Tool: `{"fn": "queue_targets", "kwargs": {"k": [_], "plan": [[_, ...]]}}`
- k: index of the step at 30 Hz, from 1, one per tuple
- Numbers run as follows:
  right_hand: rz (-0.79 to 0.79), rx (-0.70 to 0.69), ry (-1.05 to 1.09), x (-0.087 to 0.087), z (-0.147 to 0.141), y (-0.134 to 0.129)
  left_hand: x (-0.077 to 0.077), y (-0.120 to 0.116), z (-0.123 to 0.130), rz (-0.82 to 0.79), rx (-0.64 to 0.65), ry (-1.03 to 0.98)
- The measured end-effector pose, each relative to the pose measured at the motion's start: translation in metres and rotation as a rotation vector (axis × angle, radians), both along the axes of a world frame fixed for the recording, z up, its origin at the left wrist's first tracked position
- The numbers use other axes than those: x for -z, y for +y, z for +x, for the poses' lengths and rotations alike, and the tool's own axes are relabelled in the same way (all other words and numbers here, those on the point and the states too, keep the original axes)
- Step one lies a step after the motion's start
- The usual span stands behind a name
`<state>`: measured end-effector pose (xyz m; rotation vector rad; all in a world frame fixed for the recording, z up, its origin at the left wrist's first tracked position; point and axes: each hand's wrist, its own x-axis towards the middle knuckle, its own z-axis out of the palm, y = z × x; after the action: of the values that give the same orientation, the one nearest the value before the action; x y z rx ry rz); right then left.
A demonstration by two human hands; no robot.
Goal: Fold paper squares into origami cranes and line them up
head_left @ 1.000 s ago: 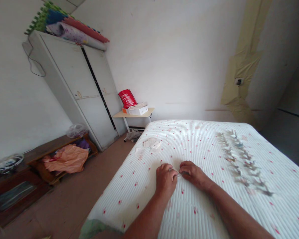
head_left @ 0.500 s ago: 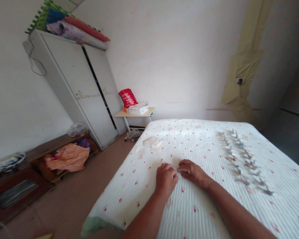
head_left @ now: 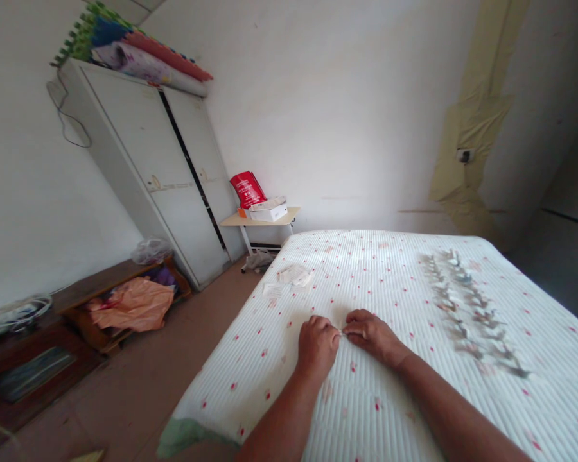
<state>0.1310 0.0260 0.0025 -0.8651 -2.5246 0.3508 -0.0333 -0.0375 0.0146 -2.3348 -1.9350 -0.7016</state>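
Note:
My left hand (head_left: 316,343) and my right hand (head_left: 373,335) are close together above the middle of the bed's quilted cover (head_left: 366,276). Between their fingertips, both pinch a small pale piece of paper (head_left: 341,332), mostly hidden by the fingers. To the right, two rows of small folded paper figures (head_left: 479,300), winged like birds, stand on the cover; their details are blurred. Farther off to the left lie thin white papers (head_left: 293,275), flat on the cover.
Left of the bed is a grey cabinet (head_left: 173,186) with rolled mats (head_left: 158,67) on top. A small table (head_left: 264,221) holds a red bag (head_left: 248,190) and a white box (head_left: 272,212). A low wooden shelf (head_left: 110,276) holds an orange plastic bag (head_left: 132,305).
Both hands have shifted slightly to the left, and the small paper between them moved with them. A narrow gap between the fingertips has opened a little. The figures and flat papers stay put.

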Motion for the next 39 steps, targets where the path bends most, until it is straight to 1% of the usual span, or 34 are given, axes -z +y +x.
{"fn": "queue_targets", "kwargs": {"k": [6,15,22,30,34,39], "plan": [[0.014,0.050,0.008,-0.006,-0.005,-0.007,0.004,0.001,-0.001,-0.005,0.003,-0.009],[0.068,0.039,0.016,0.002,-0.009,-0.006,0.005,0.002,-0.002,0.017,0.013,-0.037],[0.086,0.065,0.013,0.001,-0.011,-0.006,0.009,0.005,-0.004,0.004,0.015,-0.118],[0.072,0.100,-0.027,0.003,-0.013,-0.006,0.007,0.009,-0.004,-0.012,0.029,-0.094],[0.034,0.132,-0.017,0.001,-0.014,-0.006,0.009,0.013,-0.004,-0.004,0.042,-0.075],[-0.016,0.110,0.029,-0.004,-0.011,-0.009,0.012,0.017,-0.005,-0.028,0.040,-0.098]]}}
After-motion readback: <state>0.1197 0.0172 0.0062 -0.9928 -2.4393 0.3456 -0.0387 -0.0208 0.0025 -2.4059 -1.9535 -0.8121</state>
